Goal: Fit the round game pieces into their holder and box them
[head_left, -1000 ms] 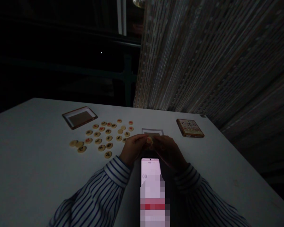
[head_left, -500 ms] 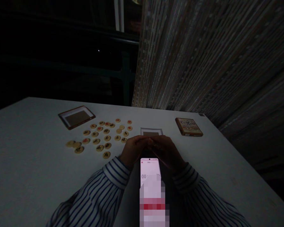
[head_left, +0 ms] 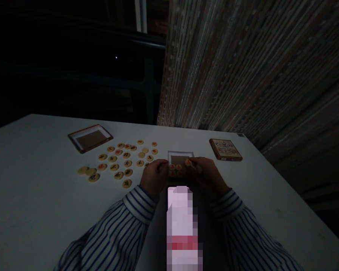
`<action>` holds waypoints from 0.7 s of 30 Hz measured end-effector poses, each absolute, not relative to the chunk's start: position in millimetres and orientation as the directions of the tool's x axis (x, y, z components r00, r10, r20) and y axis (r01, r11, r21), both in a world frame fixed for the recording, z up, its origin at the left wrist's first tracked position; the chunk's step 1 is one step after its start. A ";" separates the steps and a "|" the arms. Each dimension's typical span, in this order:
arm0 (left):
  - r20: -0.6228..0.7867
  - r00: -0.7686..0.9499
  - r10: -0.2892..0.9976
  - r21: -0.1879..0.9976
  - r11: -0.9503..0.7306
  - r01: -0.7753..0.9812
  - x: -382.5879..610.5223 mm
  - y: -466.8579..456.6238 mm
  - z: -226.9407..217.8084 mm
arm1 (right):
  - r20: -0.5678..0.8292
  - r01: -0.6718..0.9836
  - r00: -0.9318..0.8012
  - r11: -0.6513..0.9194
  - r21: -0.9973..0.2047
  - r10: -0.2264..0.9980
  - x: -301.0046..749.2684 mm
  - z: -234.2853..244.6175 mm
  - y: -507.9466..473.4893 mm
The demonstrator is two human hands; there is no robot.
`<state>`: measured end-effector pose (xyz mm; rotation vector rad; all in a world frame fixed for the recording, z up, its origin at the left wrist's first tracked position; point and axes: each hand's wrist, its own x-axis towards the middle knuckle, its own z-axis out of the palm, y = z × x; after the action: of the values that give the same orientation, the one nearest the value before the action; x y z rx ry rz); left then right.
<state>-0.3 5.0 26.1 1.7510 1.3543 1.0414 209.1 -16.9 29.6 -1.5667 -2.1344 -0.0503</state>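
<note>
Between my hands sits a small open box (head_left: 180, 153) with a pale rim and a brown bottom. Round Chinese chess pieces (head_left: 179, 167) with red characters lie in rows in its near half; the nearest row is dim in shadow. My right hand (head_left: 210, 174) pinches one chess piece (head_left: 188, 162) over the box's right side. My left hand (head_left: 154, 176) is curled around the box's left edge, its fingertips partly hidden. Left of it, several loose chess pieces (head_left: 127, 163) are scattered, some with black characters, some red, some blank side up.
An open box lid or tray (head_left: 90, 138) lies at the back left. A closed printed box (head_left: 225, 149) rests at the right. A lit phone (head_left: 180, 210), partly pixelated, lies between my forearms on the white table (head_left: 45, 195). A string curtain (head_left: 214, 67) hangs behind.
My hands have moved apart from over the box, uncovering the pieces inside. A chess piece now shows in my right fingers. The loose pieces look unmoved.
</note>
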 end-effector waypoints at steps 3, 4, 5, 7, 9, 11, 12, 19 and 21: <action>0.205 0.182 0.962 0.834 -0.269 0.482 -0.1 5.5 22.1 | 0.369 0.915 -0.218 0.321 -0.245 0.903 210.6 29.4 -14.7; 0.208 0.193 0.959 0.820 -0.279 0.501 -0.1 5.7 21.2 | 0.356 0.919 -0.213 0.310 -0.242 0.910 210.7 29.4 -13.8; 0.212 0.200 0.957 0.805 -0.287 0.520 0.0 5.8 20.6 | 0.341 0.926 -0.205 0.295 -0.237 0.917 210.6 29.3 -12.9; 0.219 0.208 0.953 0.777 -0.299 0.554 0.1 6.0 20.4 | 0.309 0.937 -0.190 0.265 -0.225 0.932 210.2 29.1 -10.9; 0.221 0.211 0.952 0.758 -0.304 0.577 0.1 5.8 21.1 | 0.284 0.945 -0.183 0.248 -0.214 0.941 209.9 28.9 -9.2; 0.219 0.217 0.951 0.749 -0.306 0.588 0.1 5.6 21.9 | 0.271 0.947 -0.185 0.245 -0.208 0.945 209.8 28.7 -7.9; 0.219 0.219 0.951 0.745 -0.308 0.591 0.1 5.6 22.0 | 0.266 0.948 -0.184 0.243 -0.208 0.946 209.8 28.7 -7.3; 0.203 0.239 0.950 0.739 -0.308 0.598 0.9 6.0 19.2 | 0.202 0.957 -0.166 0.207 -0.203 0.965 210.2 31.4 -2.8; 0.184 0.233 0.955 0.746 -0.290 0.600 1.2 6.0 18.4 | 0.179 0.959 -0.166 0.201 -0.200 0.970 209.9 33.3 -1.7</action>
<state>1.2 6.0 18.4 1.9769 1.4208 0.8683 209.9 -1.7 33.3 -1.8314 -2.2124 0.0589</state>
